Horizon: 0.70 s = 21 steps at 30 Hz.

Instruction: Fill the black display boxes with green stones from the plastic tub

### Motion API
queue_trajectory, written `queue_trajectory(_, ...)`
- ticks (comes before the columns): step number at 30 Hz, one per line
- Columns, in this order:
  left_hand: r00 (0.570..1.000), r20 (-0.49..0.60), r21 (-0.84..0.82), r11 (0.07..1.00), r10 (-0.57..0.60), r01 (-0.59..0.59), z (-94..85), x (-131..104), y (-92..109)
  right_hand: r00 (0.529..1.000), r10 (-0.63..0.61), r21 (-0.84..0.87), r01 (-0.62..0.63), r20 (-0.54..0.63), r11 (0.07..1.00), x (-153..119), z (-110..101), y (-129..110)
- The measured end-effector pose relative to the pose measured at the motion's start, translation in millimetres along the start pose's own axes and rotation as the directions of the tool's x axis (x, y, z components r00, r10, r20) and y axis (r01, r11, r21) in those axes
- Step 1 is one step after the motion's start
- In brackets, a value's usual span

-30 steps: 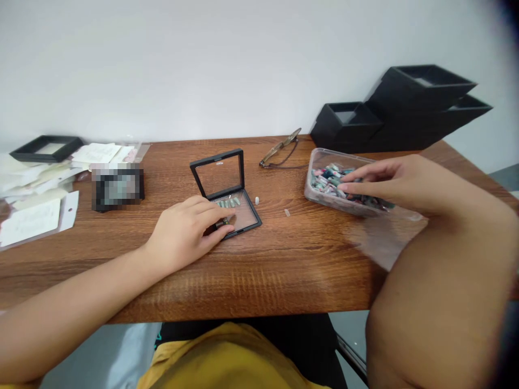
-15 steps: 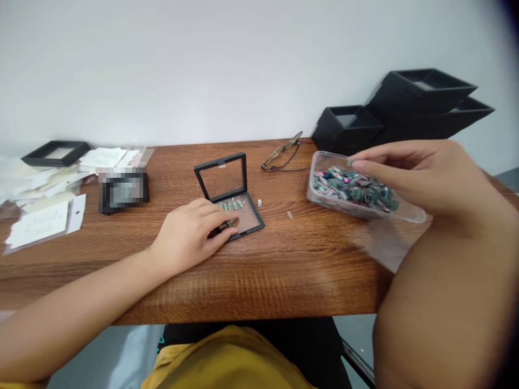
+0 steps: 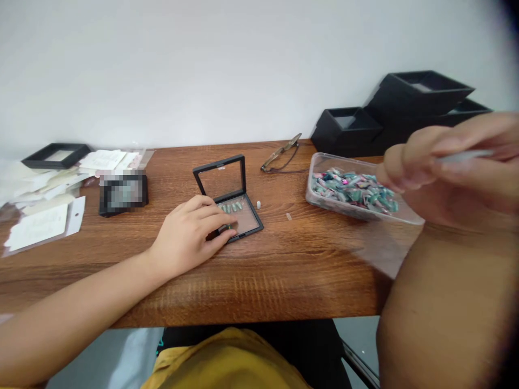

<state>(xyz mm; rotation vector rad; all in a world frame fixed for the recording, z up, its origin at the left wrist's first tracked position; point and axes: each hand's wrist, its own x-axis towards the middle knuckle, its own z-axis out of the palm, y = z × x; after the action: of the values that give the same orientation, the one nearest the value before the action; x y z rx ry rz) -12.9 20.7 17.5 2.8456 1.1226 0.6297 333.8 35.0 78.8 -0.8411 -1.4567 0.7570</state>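
Observation:
My left hand [image 3: 190, 227] lies over the left side of an open black display frame [image 3: 252, 233], its thumb and fingers curled about the edge. A small greenish thing shows between the fingertips. A row of several green press-on nails [image 3: 231, 207] lies on the frame's clear film, partly hidden by the hand; the lid stands up behind. My right hand [image 3: 458, 167], raised at the right and blurred, pinches a pale grey sliver, seemingly a press-on nail [image 3: 466, 156]. Below and left of it is a clear plastic box [image 3: 340, 208] full of colourful press-on nails [image 3: 352, 189].
A small white piece [image 3: 258, 205] and a clear sliver [image 3: 288, 216] lie right of the frame. Glasses [image 3: 281, 154] rest near the wall. Black boxes [image 3: 348, 132] are stacked back right. Cards and bags [image 3: 40, 224], a closed frame [image 3: 124, 194] and another frame [image 3: 57, 155] lie left.
My right hand has moved right and toward me, away from over the plastic box, with the pale piece in its fingers. My left hand has stayed at the frame.

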Motion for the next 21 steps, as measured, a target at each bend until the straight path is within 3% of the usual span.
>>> queue_trajectory(2,1.0,0.006,0.004,1.0,0.0,0.0,0.4,0,0,0.99,-0.006,-0.117,-0.011,-0.141,0.993,2,-5,2)
queue_trajectory(4,1.0,0.005,0.006,1.0,0.002,-0.002,0.6,0,0,0.959,-0.013,-0.354,-0.092,-0.284,0.931,3,-12,7)
queue_trajectory(6,1.0,0.0,0.002,1.0,0.014,-0.014,0.6,1,0,0.931,0.026,-0.59,-0.252,-0.364,0.767,3,-19,13)
queue_trajectory(8,1.0,-0.005,0.0,1.0,0.021,-0.021,0.2,1,0,0.908,0.145,-0.706,-0.399,-0.393,0.585,3,-24,18)
queue_trajectory(10,1.0,-0.004,0.004,1.0,0.016,-0.016,-0.4,1,1,0.874,0.283,-0.715,-0.485,-0.394,0.503,2,-28,18)
queue_trajectory(12,1.0,0.004,0.006,1.0,0.004,-0.004,-0.7,1,1,0.852,0.366,-0.693,-0.52,-0.375,0.499,1,-30,17)
queue_trajectory(16,1.0,0.008,0.003,1.0,-0.008,0.008,-0.5,1,1,0.839,0.489,-0.662,-0.508,-0.238,0.551,-1,-31,16)
queue_trajectory(21,1.0,0.001,-0.013,1.0,0.002,-0.002,0.7,1,0,0.772,0.622,-0.781,-0.468,-0.133,0.414,3,-24,23)
